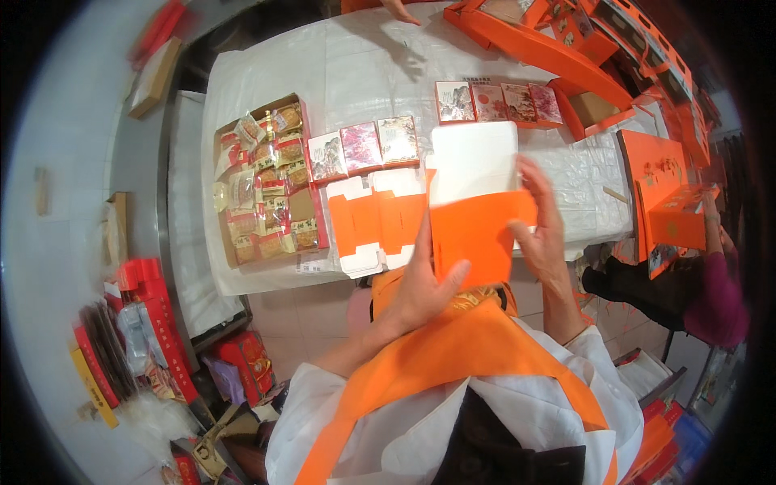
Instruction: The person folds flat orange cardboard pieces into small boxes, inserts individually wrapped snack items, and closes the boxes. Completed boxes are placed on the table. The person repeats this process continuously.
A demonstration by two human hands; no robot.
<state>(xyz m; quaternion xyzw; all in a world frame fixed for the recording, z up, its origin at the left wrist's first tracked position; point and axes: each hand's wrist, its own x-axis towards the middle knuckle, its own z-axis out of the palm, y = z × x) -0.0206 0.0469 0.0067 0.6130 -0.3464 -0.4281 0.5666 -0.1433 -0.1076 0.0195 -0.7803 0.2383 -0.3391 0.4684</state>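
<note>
Above the near edge of the table I hold an orange carton whose white inside flap stands up at its far end. My left hand grips its left side, thumb across the front. On the right side my right hand is closed, its thumb on the orange face. Just left of the carton lie flat, unfolded orange and white cartons. Behind these stand three small boxes with printed scenery. A shallow cardboard box further left contains several wrapped pastries.
Another row of small printed boxes sits farther back on the plastic-covered table. Large orange boxes crowd the far right. A person in a purple sleeve handles an orange box. Another person's hand reaches over the far edge.
</note>
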